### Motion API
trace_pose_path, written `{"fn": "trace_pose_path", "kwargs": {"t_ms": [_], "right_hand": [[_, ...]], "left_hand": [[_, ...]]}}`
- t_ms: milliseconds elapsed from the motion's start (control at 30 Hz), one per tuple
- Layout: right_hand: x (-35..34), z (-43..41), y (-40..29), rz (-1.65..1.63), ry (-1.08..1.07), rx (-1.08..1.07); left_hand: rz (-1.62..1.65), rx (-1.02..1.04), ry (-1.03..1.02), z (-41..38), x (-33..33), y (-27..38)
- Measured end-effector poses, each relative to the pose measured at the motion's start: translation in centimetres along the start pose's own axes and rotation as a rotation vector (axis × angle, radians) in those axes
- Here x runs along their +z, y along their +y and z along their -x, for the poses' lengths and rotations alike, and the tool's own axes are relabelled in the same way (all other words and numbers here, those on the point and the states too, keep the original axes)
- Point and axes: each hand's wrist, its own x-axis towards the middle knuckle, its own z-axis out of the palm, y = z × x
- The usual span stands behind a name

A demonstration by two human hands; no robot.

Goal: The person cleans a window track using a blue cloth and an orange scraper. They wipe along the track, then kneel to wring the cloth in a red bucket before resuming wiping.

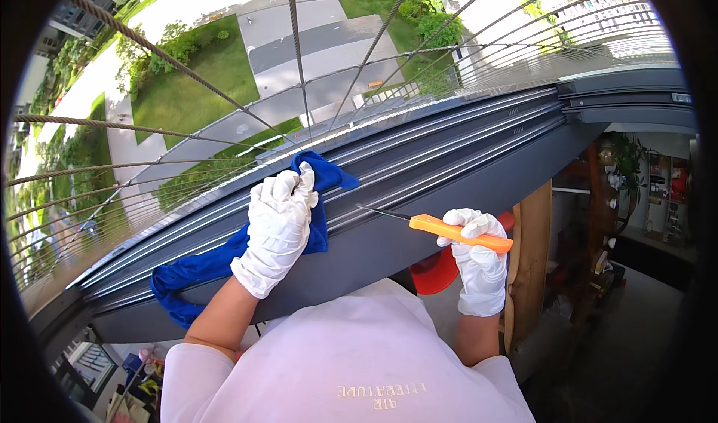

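Observation:
My left hand [279, 226], in a white disposable glove, grips a blue cloth [317, 221]. Part of the cloth bunches above my fingers, and a long end trails to the lower left over the dark grey sill. Beneath it run the metal rails of a sliding-window track [443, 145]. In my right hand [477, 260], gloved the same way, is an orange-handled tool [457, 233]. Its thin dark blade points left, with the tip over the innermost rail, short of the cloth; whether it touches the rail I cannot tell.
Beyond the track, steel cables [300, 47] fan outward, with lawns and paving far below. A red plastic object [432, 274] lies under the sill beside my body. A wooden board [530, 266] stands at my right. The window frame's corner [622, 95] is at upper right.

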Motion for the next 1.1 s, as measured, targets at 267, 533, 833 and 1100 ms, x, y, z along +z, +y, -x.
{"fn": "trace_pose_path", "kwargs": {"t_ms": [267,533,833,1100], "right_hand": [[-1.4,1.3,-1.6,0.027,0.013,-0.022],[-7.9,1.3,-5.9,0.006,0.021,-0.117],[-18.8,-0.8,-12.8,-0.257,-0.086,-0.201],[-10.5,-5.0,-7.6,-0.070,-0.296,-0.075]], "left_hand": [[-0.153,0.180,-0.070,-3.2,0.7,2.9],[-0.066,0.239,-0.080,-9.6,4.8,11.0],[0.299,0.234,-0.242,-7.1,8.6,22.8],[0.257,-0.439,0.160,-3.3,1.0,13.5]]}}
